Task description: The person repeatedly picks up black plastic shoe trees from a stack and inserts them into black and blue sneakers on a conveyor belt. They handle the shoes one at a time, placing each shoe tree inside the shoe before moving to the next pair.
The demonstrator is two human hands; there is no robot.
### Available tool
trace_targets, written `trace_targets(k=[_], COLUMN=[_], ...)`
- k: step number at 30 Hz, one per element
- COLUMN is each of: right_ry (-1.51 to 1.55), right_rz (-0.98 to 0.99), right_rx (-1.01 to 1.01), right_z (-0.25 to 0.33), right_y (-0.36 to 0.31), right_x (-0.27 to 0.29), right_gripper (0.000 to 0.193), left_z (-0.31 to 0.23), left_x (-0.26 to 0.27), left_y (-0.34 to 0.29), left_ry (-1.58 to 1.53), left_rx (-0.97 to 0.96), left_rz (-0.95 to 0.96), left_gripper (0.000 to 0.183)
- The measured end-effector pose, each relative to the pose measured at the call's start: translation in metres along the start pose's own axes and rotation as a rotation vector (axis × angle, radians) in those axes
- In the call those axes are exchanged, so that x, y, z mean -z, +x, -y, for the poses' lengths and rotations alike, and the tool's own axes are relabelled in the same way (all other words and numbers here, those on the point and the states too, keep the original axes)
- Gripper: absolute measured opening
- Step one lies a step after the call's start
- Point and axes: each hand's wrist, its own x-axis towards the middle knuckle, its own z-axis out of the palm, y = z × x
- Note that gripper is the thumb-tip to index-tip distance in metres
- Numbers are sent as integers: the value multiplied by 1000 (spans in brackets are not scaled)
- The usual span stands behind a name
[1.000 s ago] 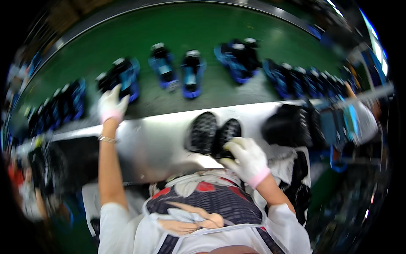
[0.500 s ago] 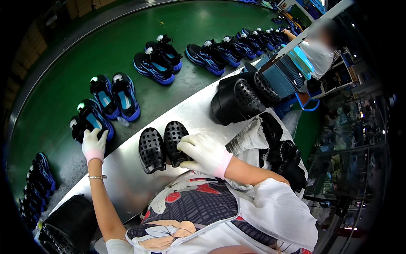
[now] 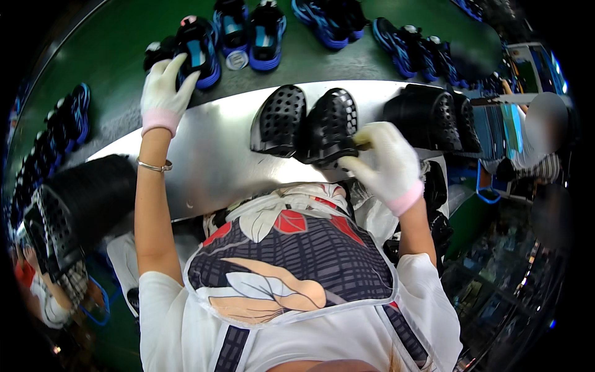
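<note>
Two black perforated shoe inserts (image 3: 281, 118) lie side by side on the metal ledge in front of me. My right hand (image 3: 389, 164), in a white glove with a pink cuff, pinches the near end of the right-hand shoe insert (image 3: 331, 121) between thumb and fingers. My left hand (image 3: 164, 93), gloved the same way, reaches to the near end of a black and blue sports shoe (image 3: 207, 68) on the green surface. Its thumb and fingers are spread on either side of the shoe's edge, and nothing is lifted in them.
More sports shoes (image 3: 266, 37) stand in pairs along the green surface (image 3: 124, 37). Stacked black inserts sit at the right (image 3: 421, 115) and left (image 3: 87, 198) of the metal ledge (image 3: 217, 133). Other people are at the far right (image 3: 533, 142) and lower left (image 3: 49, 297).
The view has turned, so the ledge runs more level. My right hand has shifted to the near end of the right-hand insert, which sits tilted. My left hand's fingers have spread beside the shoe.
</note>
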Motion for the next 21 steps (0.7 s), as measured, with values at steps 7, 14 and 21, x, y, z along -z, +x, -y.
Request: trace_targets(k=[7,14,21], right_ry=[72,278,-35], right_rz=[-36,162,248], right_rx=[238,395,262], right_z=[37,66,80], right_y=[42,102,137], right_x=[7,-24,-67], right_gripper=[37,39,40], left_z=[-80,-86,-53], left_x=[38,25,21], left_y=[-16,-39,-31], left_ry=[-1434,-2168,-1707], left_rx=[166,397,489], left_rz=[503,546,162], left_gripper=[59,48,43])
